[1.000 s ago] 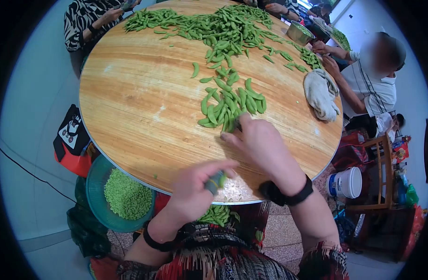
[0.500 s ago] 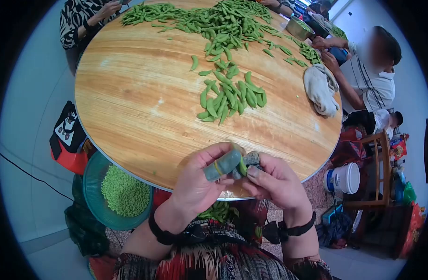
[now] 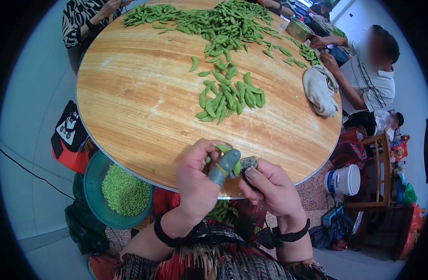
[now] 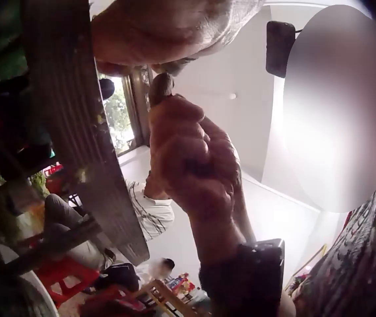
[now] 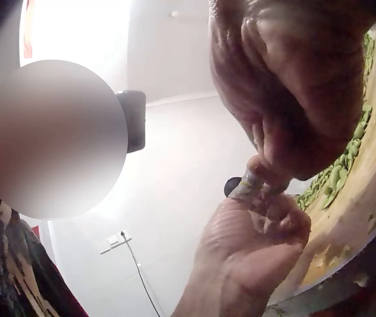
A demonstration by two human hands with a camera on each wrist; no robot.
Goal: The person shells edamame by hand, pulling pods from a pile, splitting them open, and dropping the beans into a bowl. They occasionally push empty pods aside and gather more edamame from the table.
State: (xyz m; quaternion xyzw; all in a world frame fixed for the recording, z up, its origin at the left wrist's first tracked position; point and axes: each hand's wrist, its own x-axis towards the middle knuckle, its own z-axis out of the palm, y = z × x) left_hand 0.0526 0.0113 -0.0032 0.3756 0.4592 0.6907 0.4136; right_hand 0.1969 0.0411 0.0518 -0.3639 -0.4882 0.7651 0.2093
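Observation:
Both hands meet in front of my body at the table's near edge. My left hand [image 3: 195, 182] grips a green soybean pod [image 3: 223, 148], its thumb in a grey-green cover [image 3: 228, 161] with a yellow band. Pod shows on both sides of that thumb. From the right, my right hand [image 3: 272, 186] pinches the pod's other end, with a dark patterned cover [image 3: 249, 162] on one finger. The wrist views show the fingertips together, the pod mostly hidden. A small group of pods [image 3: 228, 95] lies beyond the hands.
The round wooden table [image 3: 130, 98] bears a large pod heap [image 3: 232, 23] at its far side. A cloth [image 3: 319, 91] lies at the right edge. Below left stands a teal basket [image 3: 90, 196] of shelled beans [image 3: 125, 189]. More pods [image 3: 222, 210] sit below the near edge. Other people sit around.
My right hand has come back from the small pod group to my left hand. Since half a second ago, the left thumb has tilted upright over the pod, and more pod shows behind it.

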